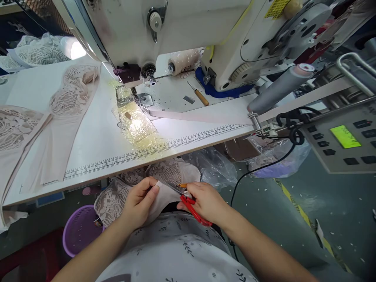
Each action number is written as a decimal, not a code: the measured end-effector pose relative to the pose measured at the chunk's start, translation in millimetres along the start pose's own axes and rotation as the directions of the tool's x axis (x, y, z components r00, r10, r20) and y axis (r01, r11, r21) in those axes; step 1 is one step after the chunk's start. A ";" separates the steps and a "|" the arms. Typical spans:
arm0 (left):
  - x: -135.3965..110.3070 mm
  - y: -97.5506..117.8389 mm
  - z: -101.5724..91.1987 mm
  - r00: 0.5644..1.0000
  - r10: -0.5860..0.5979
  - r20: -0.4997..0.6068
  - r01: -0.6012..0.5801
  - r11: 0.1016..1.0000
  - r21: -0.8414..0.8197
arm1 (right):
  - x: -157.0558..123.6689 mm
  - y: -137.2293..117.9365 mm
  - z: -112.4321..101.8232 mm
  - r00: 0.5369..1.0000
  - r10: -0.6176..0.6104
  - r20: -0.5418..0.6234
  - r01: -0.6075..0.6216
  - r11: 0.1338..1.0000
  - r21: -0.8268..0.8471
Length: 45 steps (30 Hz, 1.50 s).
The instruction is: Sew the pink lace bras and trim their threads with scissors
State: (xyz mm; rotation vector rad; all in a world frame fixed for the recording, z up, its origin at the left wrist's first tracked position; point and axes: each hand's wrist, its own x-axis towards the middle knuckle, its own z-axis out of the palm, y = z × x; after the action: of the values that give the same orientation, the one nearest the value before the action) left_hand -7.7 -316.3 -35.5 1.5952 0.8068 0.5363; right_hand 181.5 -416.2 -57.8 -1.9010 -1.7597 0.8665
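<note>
My left hand is closed on the plain beige edge of a lace bra, pinching it between thumb and fingers. The bra lies over my lap, with its lace cups spread below the table edge. In my right hand is a pair of scissors with red handles. Their metal blades point left and lie against the fabric beside my left fingertips; whether they are open or closed on it is hard to make out. A small orange piece shows by the right fingers, its kind unclear.
A sewing machine stands over the white table, which has a printed ruler along its front edge. More lace bra pieces lie at left. A wooden-handled awl rests on the machine bed. A purple basket and a control panel flank me.
</note>
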 end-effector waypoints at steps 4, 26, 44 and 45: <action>1.5 3.6 -1.4 0.999 0.040 0.027 -0.041 0.999 0.022 | 0.0 2.3 -15.4 0.994 -0.009 -0.109 0.033 0.975 0.218; -13.5 -9.3 -48.0 0.948 0.139 0.287 -0.318 0.481 0.817 | -2.8 -8.9 -30.7 0.938 -0.069 -0.338 0.257 0.794 0.551; -40.7 7.2 -77.5 0.931 -0.027 0.365 -0.173 0.846 0.504 | -28.5 54.7 -31.0 0.947 -0.072 -0.312 0.247 0.785 0.568; -40.5 6.7 -76.5 0.931 -0.023 0.366 -0.177 0.845 0.504 | -27.2 57.1 -29.5 0.948 -0.069 -0.312 0.243 0.790 0.562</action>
State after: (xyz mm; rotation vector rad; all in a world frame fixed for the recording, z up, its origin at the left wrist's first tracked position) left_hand -88.7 -296.9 -10.9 2.1691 0.6369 0.0540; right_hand 243.1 -446.6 -70.1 -1.3550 -1.2525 0.9039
